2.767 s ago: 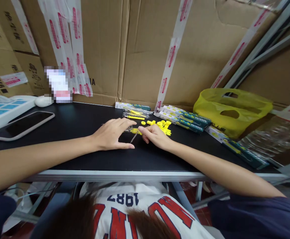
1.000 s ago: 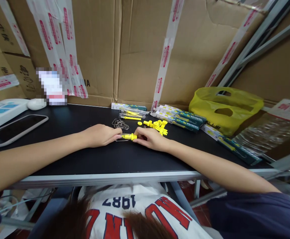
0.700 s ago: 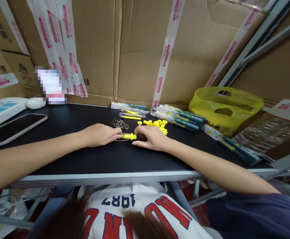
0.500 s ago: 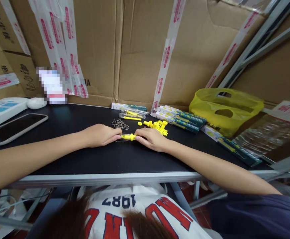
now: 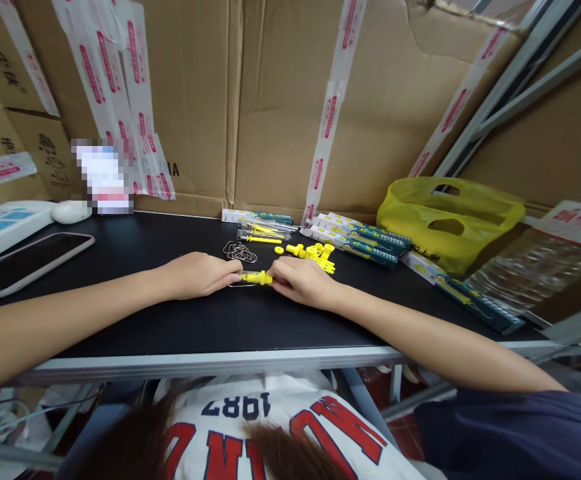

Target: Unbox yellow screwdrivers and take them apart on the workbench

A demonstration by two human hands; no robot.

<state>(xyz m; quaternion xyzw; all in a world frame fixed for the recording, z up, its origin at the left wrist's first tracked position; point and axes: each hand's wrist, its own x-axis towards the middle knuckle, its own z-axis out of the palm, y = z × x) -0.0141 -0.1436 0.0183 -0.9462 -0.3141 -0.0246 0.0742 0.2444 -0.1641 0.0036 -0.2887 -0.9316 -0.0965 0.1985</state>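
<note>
Between my two hands lies a clear tube with yellow fittings (image 5: 256,277), level above the black table. My left hand (image 5: 201,275) pinches its clear end, and a thin bent metal wire runs along the near side. The fingers of my right hand (image 5: 302,280) are closed on its yellow end. Just beyond my left fingertips sits a tangle of bent metal wires (image 5: 239,252). Loose yellow plastic parts (image 5: 319,253) are piled beyond my right hand. Farther back lie several clear tubes with yellow pieces (image 5: 264,233).
Printed narrow boxes (image 5: 355,235) lie at the back right, and another box (image 5: 465,293) rests near the right edge. A yellow plastic bag (image 5: 450,217) stands behind them, beside a large clear bottle (image 5: 545,267). A phone (image 5: 30,263) lies left. Cardboard (image 5: 280,100) walls the back.
My right fingers have curled and shifted slightly on the tube's yellow end. My left hand keeps its pinch with little movement. The view has tilted very slightly.
</note>
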